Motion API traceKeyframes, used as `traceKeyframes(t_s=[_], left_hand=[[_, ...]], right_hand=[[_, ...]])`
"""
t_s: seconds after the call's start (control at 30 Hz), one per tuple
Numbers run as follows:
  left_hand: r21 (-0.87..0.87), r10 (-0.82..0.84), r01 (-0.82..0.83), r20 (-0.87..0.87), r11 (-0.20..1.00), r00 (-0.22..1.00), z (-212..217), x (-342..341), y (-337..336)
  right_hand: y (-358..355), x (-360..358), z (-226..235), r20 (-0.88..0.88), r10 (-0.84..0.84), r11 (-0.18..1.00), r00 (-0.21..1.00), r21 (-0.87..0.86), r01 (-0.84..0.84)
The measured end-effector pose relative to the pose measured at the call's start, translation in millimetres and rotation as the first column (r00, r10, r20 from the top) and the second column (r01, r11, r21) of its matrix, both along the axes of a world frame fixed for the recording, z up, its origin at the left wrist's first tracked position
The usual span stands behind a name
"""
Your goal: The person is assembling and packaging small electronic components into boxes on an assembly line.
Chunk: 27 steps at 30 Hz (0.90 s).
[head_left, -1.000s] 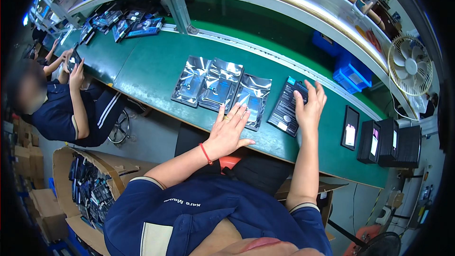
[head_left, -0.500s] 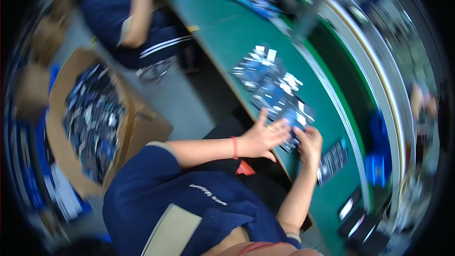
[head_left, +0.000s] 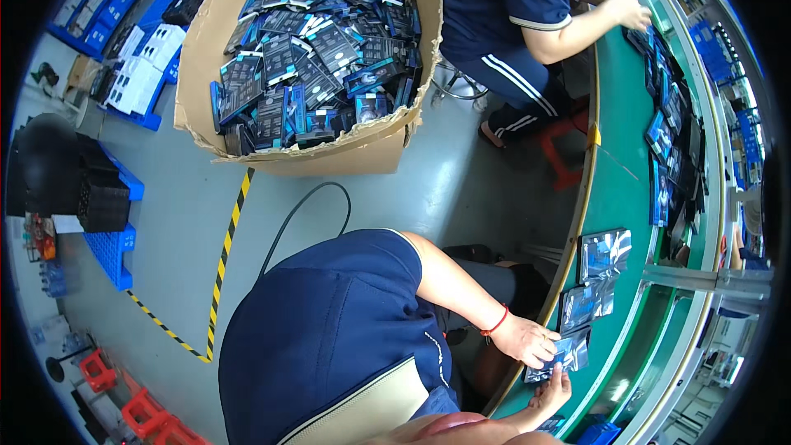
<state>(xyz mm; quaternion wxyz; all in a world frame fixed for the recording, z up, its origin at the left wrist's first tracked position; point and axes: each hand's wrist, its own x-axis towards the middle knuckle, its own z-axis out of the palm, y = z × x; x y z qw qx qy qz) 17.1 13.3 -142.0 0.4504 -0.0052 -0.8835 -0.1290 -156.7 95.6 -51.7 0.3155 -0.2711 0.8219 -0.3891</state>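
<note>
Here's the shiny pouch [head_left: 574, 351], flat on the green table [head_left: 620, 185], lowest of three in a row up the view, its upper edge close by the middle pouch [head_left: 587, 302]. Its long axis, as far as it shows around the fingers, slants across the tabletop, lower left to upper right. It lies directly to the right of the left hand [head_left: 527, 341] and just above the right hand [head_left: 550, 396], so both are right at it, the left reaching further over it. That left hand is palm down, fingers extended and slightly bent, tips on the pouch's left part, gripping nothing that shows. The right hand comes up from below, thumb raised against the lower edge, fingers partly curled; whether it pinches the film, I can't tell. The left forearm slants down from the upper left, red bracelet [head_left: 495, 320] at the wrist; the right forearm is short in view, low down. Further out, the far pouch [head_left: 604, 254] tops the row, with dark boxes [head_left: 661, 133] heaped beyond.
</note>
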Motion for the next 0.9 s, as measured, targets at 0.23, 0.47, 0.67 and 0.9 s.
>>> traceKeyframes(t_s=[0.23, 0.47, 0.67, 0.9], left_hand=[[-0.099, 0.003, -0.025, -0.224, 0.995, 0.975, 38.8, 65.8, -23.7], [0.216, 0.918, -0.915, 0.136, 0.340, 0.373, 85.0, 358.3, -164.1], [-0.020, 0.172, -0.995, 0.984, -0.102, -0.037, -133.2, 561.2, -142.3], [0.253, 0.233, -0.395, 0.968, -0.883, 0.097, -200.3, 508.3, -99.7]], right_hand=[[21.6, -8.4, 7.8, 0.261, 0.060, 0.998, 0.964, -0.001, -0.062], [54.7, -64.9, -31.5, 0.286, 0.011, 0.998, 0.958, -0.057, 0.005], [28.2, -33.3, -18.5, 0.281, -0.010, 0.997, 0.960, -0.065, 0.029], [46.4, -70.9, -37.8, 0.284, 0.056, 0.994, 0.957, -0.106, -0.026]])
